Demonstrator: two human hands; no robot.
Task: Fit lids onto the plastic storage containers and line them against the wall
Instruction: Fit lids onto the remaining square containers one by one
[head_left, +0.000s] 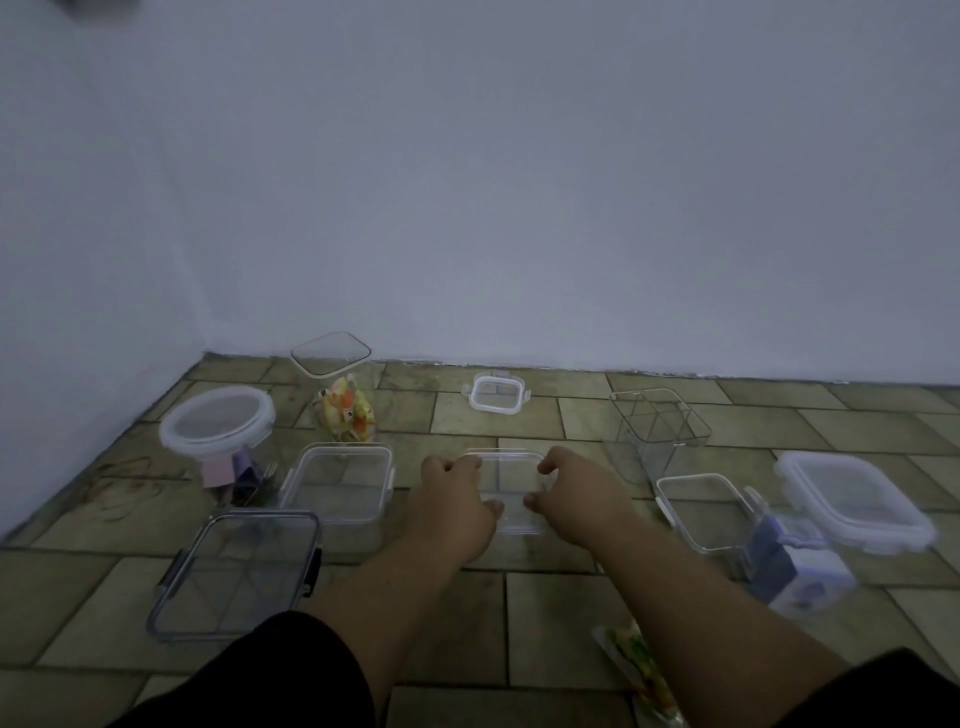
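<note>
The left hand (451, 506) and right hand (574, 499) clamped opposite sides of the small clear square plastic container (506, 493) on the floor, its white-rimmed clear lid (497, 393) lying straight ahead near the wall (519, 208).

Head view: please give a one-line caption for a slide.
Both hands grip a small clear container on a tiled floor among other containers.

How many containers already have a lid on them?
3, perhaps more: the round tub at left, the tall jar near the wall, and the rectangular box at right. Clear lids are hard to tell.
</note>
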